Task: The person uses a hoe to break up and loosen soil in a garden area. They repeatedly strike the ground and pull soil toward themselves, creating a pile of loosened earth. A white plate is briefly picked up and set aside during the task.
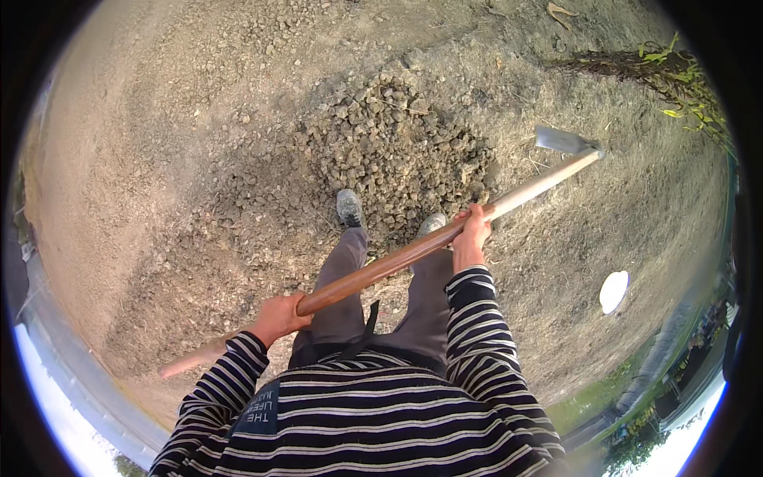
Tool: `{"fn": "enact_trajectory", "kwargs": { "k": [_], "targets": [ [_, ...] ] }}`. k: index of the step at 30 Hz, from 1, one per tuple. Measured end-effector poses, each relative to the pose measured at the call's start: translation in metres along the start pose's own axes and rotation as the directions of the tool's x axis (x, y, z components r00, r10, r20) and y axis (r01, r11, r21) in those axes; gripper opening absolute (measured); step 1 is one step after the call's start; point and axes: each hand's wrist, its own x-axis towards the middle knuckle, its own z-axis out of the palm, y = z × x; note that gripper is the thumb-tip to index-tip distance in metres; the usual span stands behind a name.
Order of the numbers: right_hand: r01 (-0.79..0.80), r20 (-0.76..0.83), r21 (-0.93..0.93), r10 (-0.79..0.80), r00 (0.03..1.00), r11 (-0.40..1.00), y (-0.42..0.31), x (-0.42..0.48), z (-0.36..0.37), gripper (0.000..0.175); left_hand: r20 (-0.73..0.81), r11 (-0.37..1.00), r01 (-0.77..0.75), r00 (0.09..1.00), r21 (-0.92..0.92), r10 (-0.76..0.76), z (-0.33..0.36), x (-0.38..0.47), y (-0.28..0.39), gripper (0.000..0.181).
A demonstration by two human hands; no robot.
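Observation:
A hoe with a long wooden handle (390, 268) slants across in front of my body, from lower left to upper right. My left hand (279, 317) grips it towards the butt end, which sticks out past my left forearm. Further up the handle, my right hand (472, 231) is closed around the wood. The metal hoe blade (560, 140) is at the upper right, seemingly off the ground, its edge pointing left. A patch of loose, broken soil clods (396, 149) lies in front of my shoes.
My two shoes (350, 207) stand at the near edge of the clods. Dry, crumbly ground (197, 119) spreads around. Green plants (685, 77) grow at the upper right. A white object (614, 292) is on the right, and a dry leaf (560, 13) lies at the top.

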Motion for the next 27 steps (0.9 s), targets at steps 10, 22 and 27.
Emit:
{"fn": "enact_trajectory", "kwargs": {
  "k": [10, 22, 27],
  "targets": [
    [-0.349, 0.354, 0.141, 0.282, 0.892, 0.927, 0.061, 0.048, -0.017, 0.013, -0.048, 0.996, 0.034, 0.998, 0.078, -0.030, 0.020, -0.059, -0.015, 0.031],
    [-0.016, 0.360, 0.348, -0.118, 0.925, 0.938, 0.018, -0.003, -0.049, 0.015, -0.114, 0.982, -0.158, 0.979, 0.106, 0.170, 0.043, -0.027, -0.058, 0.031],
    [0.186, 0.187, 0.410, -0.282, 0.941, 0.893, -0.071, 0.021, -0.030, 0.016, -0.207, 0.957, -0.277, 0.935, 0.088, 0.289, 0.004, 0.058, -0.016, 0.029]
  ]
}}
